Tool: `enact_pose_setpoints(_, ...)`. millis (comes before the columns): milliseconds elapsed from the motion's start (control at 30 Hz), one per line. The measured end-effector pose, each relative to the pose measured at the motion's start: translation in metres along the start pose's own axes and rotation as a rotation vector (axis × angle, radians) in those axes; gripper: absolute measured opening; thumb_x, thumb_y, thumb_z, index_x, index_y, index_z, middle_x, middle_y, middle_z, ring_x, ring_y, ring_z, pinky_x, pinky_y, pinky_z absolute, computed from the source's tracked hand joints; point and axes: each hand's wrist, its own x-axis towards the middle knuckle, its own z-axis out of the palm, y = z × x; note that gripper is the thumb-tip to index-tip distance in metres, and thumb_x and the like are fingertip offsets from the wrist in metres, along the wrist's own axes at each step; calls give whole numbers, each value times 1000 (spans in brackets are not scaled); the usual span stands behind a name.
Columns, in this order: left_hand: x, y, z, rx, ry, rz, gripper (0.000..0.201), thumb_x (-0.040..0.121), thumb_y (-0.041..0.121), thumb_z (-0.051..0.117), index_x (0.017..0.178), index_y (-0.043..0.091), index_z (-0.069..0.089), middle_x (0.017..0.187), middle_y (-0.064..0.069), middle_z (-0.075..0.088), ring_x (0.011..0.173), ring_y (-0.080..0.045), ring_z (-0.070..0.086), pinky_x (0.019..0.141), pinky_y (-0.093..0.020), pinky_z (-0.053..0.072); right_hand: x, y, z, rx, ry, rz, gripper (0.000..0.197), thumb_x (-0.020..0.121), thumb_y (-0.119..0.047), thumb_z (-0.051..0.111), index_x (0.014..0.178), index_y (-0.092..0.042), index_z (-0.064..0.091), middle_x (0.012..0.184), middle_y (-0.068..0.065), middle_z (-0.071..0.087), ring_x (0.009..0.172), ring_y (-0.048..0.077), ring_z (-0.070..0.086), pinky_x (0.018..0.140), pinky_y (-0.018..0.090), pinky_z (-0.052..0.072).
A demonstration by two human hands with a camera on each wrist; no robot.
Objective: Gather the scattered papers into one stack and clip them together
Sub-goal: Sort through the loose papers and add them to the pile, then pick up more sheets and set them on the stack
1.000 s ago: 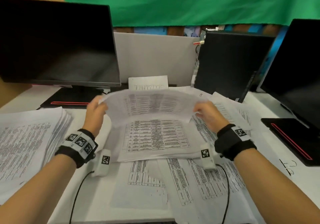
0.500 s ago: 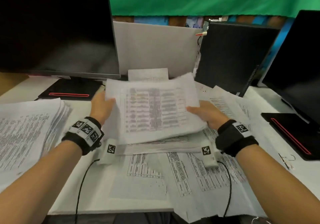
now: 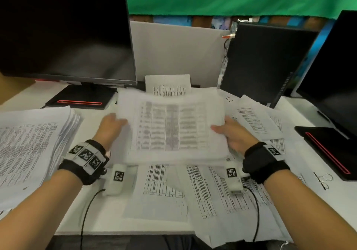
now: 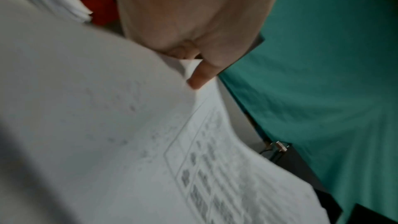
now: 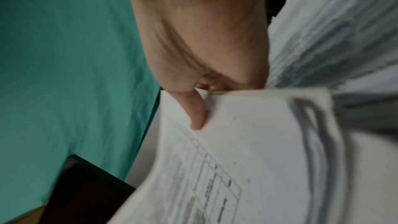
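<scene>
White paper everywhere: we count one tall pile (image 3: 32, 143) at the desk's (image 3: 96, 217) left edge. Our left hand (image 3: 111, 128) and right hand (image 3: 234, 135) clamp one sheaf (image 3: 172, 128) mid-desk, thumbs (image 4: 199, 77) on top, above loose sheets (image 3: 212, 191).

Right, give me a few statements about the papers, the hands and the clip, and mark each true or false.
1. Both hands hold the bundle of papers, the left hand and right hand at opposite side edges. True.
2. The binder clip is already on the bundle. False: it lies on the desk, right of the right wrist.
3. Loose sheets lie on the desk under the bundle. True.
4. The monitor shows a spreadsheet. False: its screen is dark.
</scene>
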Motion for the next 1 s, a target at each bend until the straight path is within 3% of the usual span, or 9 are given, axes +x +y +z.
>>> enact_pose_setpoints(100, -18, 34, -17, -230, 56, 303, 34, 94, 5, 43, 125, 12, 51, 123, -4, 59, 111, -21, 57, 90, -36, 47, -10, -30, 4, 121, -43, -246, 49, 96, 2, 53, 141, -14, 47, 133, 5, 63, 120, 23, 63, 98, 43, 53)
enact_pose_setpoints(267, -22, 34, -35, -351, 102, 456, 41, 77, 7, 43, 116, 4, 56, 107, -11, 59, 98, -20, 56, 81, -34, 47, -19, -46, 16, 108, -83, -337, 56, 83, -5, 66, 136, -8, 52, 130, 8, 65, 119, 23, 63, 98, 39, 53)
enact_pose_setpoints(400, -23, 14, -29, -354, 111, 399, 25, 66, 13, 45, 88, 16, 58, 85, 7, 62, 84, -8, 56, 78, -24, 44, -18, -30, 24, -49, -72, -332, 40, 81, 6, 61, 110, -20, 71, 109, 0, 73, 106, 21, 64, 92, 40, 49)
enact_pose_setpoints(533, -16, 21, -31, -454, 283, 278, 17, 60, 18, 47, 77, 18, 47, 91, -2, 50, 84, -12, 50, 75, -25, 40, -25, -42, 37, 59, -4, -393, 48, 81, 19, 47, 108, -16, 67, 112, 7, 72, 113, 24, 64, 99, 40, 49)
enact_pose_setpoints(633, -10, 17, -42, -374, 54, 246, 26, 68, 15, 52, 92, 10, 59, 99, -7, 60, 96, -23, 57, 82, -33, 44, -25, -41, 39, 30, 15, -357, 49, 82, 20, 43, 109, -13, 67, 113, 8, 71, 113, 24, 64, 99, 41, 51)
enact_pose_setpoints(767, -19, 2, -40, -205, -71, 262, 24, 94, 7, 49, 112, 11, 64, 102, 5, 72, 100, -20, 65, 82, -31, 50, -18, -27, 50, -53, 171, -219, 37, 90, -2, 62, 125, -13, 61, 116, -1, 69, 109, 21, 64, 89, 30, 51)
enact_pose_setpoints(867, -23, 12, -41, -357, 71, 269, 28, 96, 10, 49, 123, 13, 56, 110, 2, 68, 99, -13, 66, 80, -27, 53, -10, -27, 64, 73, 421, -124, 70, 89, -28, 71, 148, -15, 35, 133, 0, 50, 106, 15, 52, 88, 27, 45)
enact_pose_setpoints(967, -17, 17, -42, -562, 199, 204, 26, 94, 4, 48, 117, 14, 56, 106, -2, 68, 96, -17, 67, 77, -29, 55, 0, -25, 101, 116, 264, -20, 68, 88, -45, 68, 142, -10, 44, 130, 5, 54, 100, 17, 58, 64, 22, 55)
enact_pose_setpoints(1000, -16, 18, -44, -628, 249, 191, 26, 94, 1, 47, 115, 13, 56, 104, -3, 68, 94, -18, 67, 76, -29, 55, 1, -28, 117, 92, 222, 5, 67, 86, -49, 68, 137, -9, 50, 128, 6, 58, 103, 21, 60, 67, 24, 57)
